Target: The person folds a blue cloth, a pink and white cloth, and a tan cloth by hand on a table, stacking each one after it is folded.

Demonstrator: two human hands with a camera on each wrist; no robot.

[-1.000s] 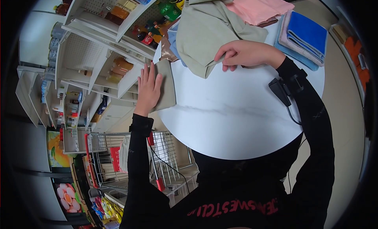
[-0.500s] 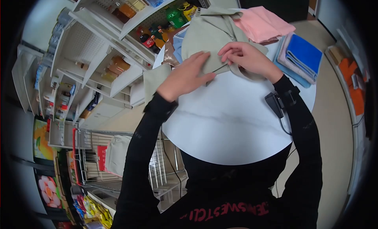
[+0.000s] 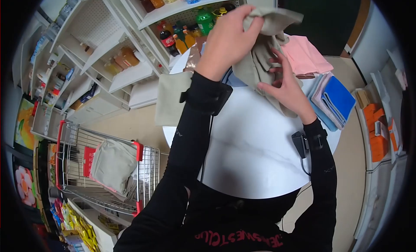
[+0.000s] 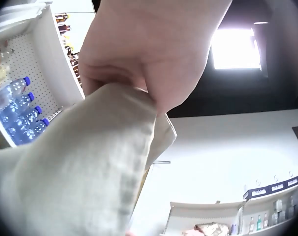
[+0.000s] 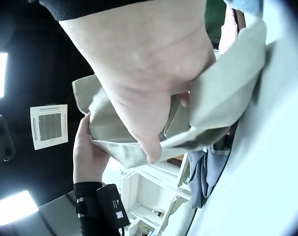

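A loose grey-green garment (image 3: 255, 65) is lifted over the far side of the round white table, its top part blurred in the head view. My left hand (image 3: 232, 39) pinches its upper edge between thumb and fingers; in the left wrist view the cloth (image 4: 90, 157) hangs below that grip. Lower down, my right hand (image 3: 288, 85) is against the garment with thumb and fingers spread apart and loosely bent. Folds of cloth (image 5: 222, 88) drape beside that hand in the right wrist view. At the table's left edge lies a folded grey-green piece (image 3: 171, 100).
A pink garment (image 3: 305, 54) and a stack of folded towels (image 3: 331, 100) lie on the white table (image 3: 251, 152), right of the garment. Shelves of bottles (image 3: 203, 22) stand behind. On the left is a shopping cart (image 3: 147, 169) containing a grey-green cloth bundle (image 3: 113, 158).
My left hand has come from the folded piece at left to the loose garment and raised its edge upward. My right hand has shifted slightly lower, thumb now spread from the fingers.
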